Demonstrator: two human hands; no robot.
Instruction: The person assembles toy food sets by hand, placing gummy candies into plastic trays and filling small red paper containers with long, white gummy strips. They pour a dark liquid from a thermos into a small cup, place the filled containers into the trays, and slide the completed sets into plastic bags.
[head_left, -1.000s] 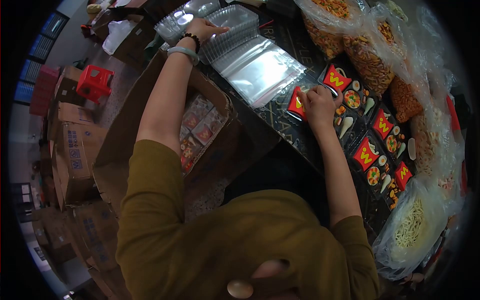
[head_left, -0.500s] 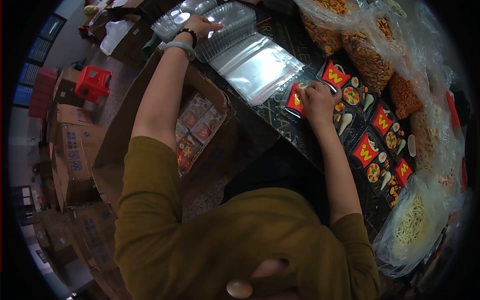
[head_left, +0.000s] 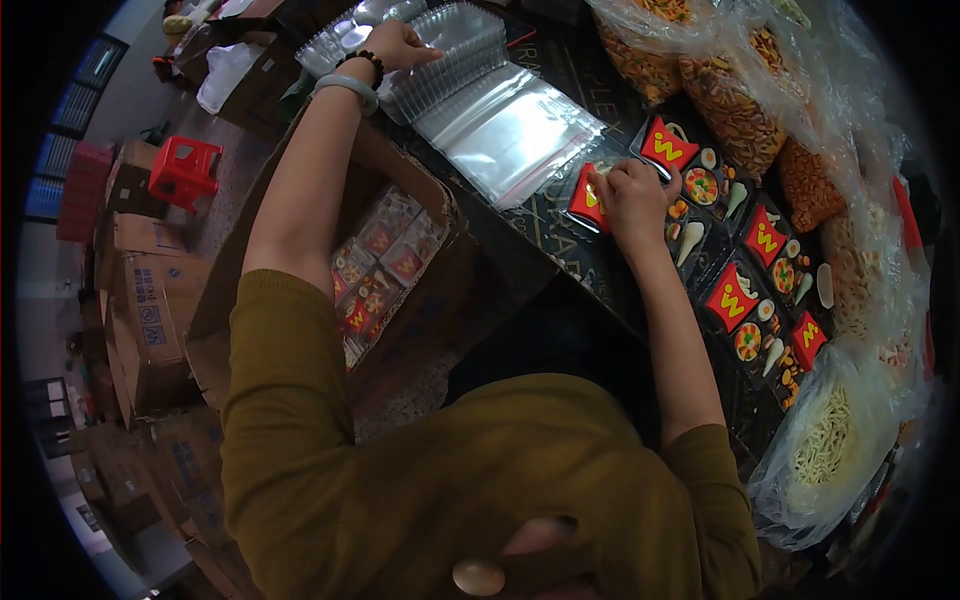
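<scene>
At the far end of the table my left hand (head_left: pixel 398 46), with a beaded bracelet and a pale bangle on its wrist, is closed on the edge of the nested clear plastic trays (head_left: pixel 470 42). A pile of clear plastic bags (head_left: pixel 515 130) lies just beside them. My right hand (head_left: pixel 636 197) has its fingers curled at a small red box with a yellow W-like mark (head_left: pixel 588 198), partly hidden by the fingers. To the right are clear trays holding more red boxes (head_left: pixel 732 298), toy-like pizza rounds (head_left: pixel 747 341) and other small food-shaped pieces.
An open carton (head_left: pixel 455 250) below the table's edge holds packed sets. Large clear bags of small coloured pieces (head_left: pixel 735 110) line the table's far side, with a bag of pale strands (head_left: pixel 825 440) nearer. A red stool (head_left: pixel 185 172) and stacked cartons (head_left: pixel 155 300) stand left.
My left forearm has shifted slightly left, and the left hand has moved a little up along the trays. My right hand stays by the red box, almost unmoved.
</scene>
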